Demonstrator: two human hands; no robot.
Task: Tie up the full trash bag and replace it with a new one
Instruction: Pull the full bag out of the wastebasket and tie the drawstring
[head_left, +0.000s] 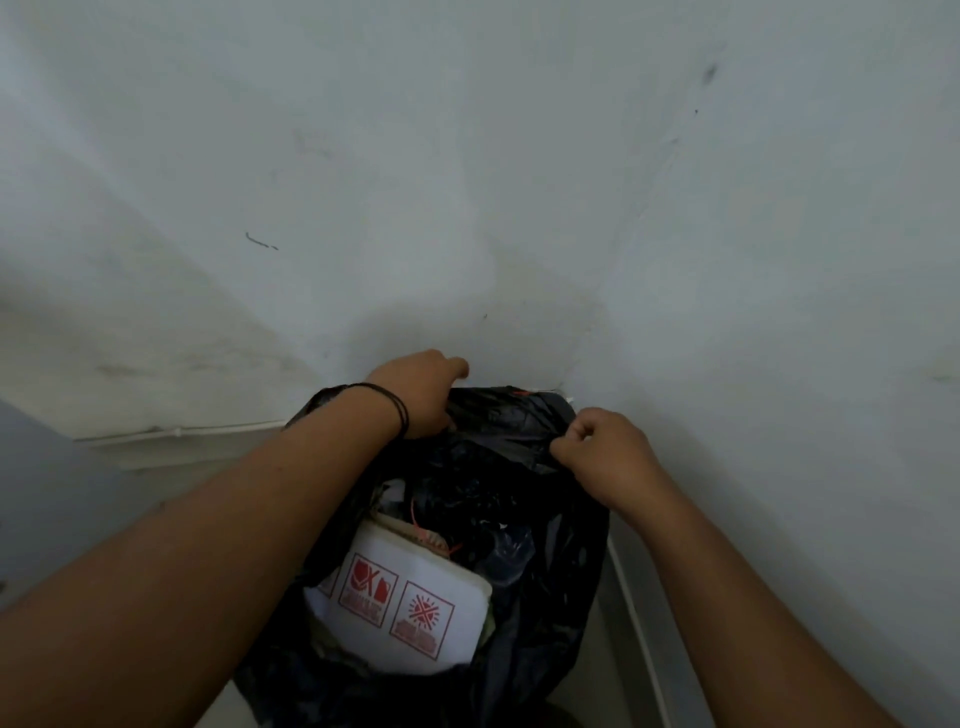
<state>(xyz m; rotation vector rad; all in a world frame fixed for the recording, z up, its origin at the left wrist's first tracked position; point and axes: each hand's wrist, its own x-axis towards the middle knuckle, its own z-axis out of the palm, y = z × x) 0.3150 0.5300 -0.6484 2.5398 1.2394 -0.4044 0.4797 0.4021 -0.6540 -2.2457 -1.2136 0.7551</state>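
Inside trash bag (545, 545) — white carton (415, 608)

A pale floor (608, 670) in a wall corner carries 1 black trash bag (550, 545), standing open at its middle.

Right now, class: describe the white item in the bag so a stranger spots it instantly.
Find the black trash bag in the wall corner. In its open mouth lies a flat white package. Alone among the dark, crumpled rubbish, it bears red square warning symbols.
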